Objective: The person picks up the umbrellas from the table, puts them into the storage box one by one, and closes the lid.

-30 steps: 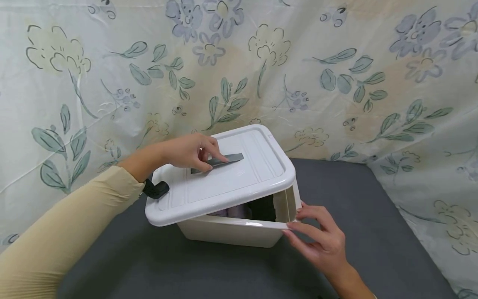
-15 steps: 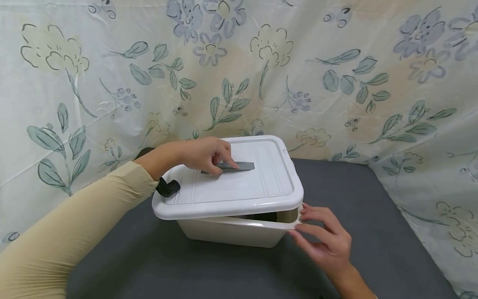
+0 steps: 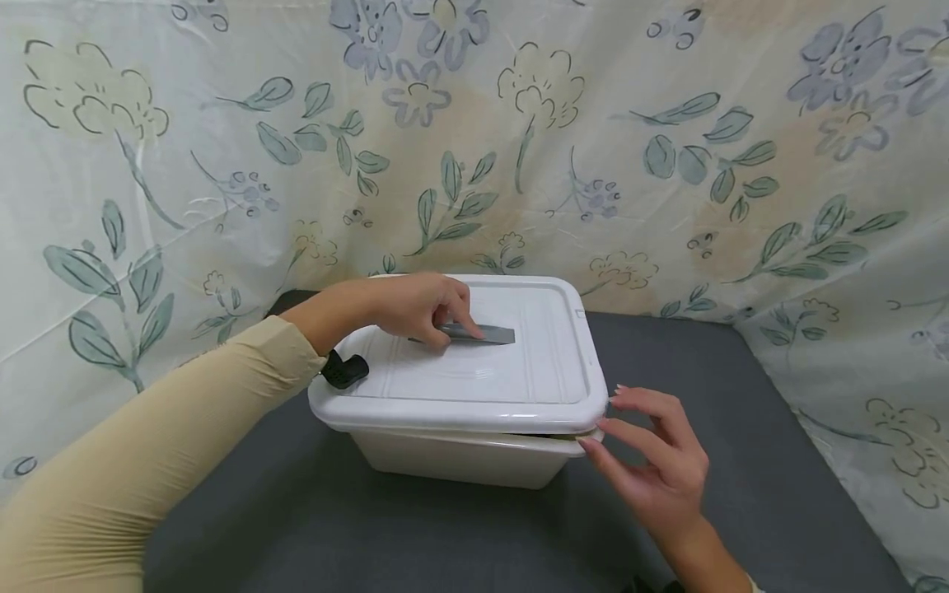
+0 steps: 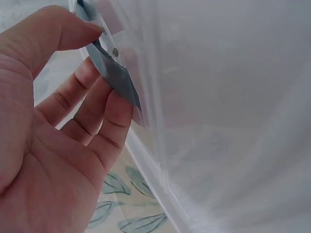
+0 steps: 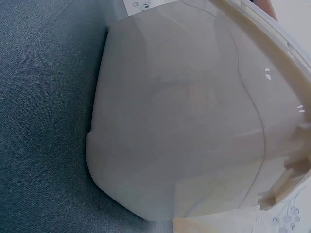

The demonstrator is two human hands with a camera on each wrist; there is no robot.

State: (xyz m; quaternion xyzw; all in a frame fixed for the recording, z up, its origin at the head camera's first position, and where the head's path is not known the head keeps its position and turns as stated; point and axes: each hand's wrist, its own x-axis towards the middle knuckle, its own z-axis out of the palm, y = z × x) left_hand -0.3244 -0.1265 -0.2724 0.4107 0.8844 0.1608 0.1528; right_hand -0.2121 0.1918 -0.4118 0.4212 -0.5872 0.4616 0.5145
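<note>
My left hand (image 3: pixel 415 303) grips the grey handle (image 3: pixel 493 334) in the middle of a white plastic lid (image 3: pixel 474 375). In the left wrist view, thumb and fingers close around that handle (image 4: pixel 114 73). The lid lies over an off-white storage box (image 3: pixel 467 461), slightly raised at the front, with a thin dark gap near the right front corner. My right hand (image 3: pixel 660 461) is at this corner, fingertips spread and right at the lid's edge and the box rim. The box's side wall (image 5: pixel 184 111) fills the right wrist view. The box's contents are hidden.
The box stands on a dark grey tabletop (image 3: pixel 415 543). Behind and to the right hangs a floral cloth (image 3: pixel 667 189). A black wrist device (image 3: pixel 344 371) on the left arm overlaps the lid's left side.
My left hand has brought the lid down and rightward onto the box, narrowing the wide front opening to a slit. The right hand's fingers have shifted up and loosened from the box rim.
</note>
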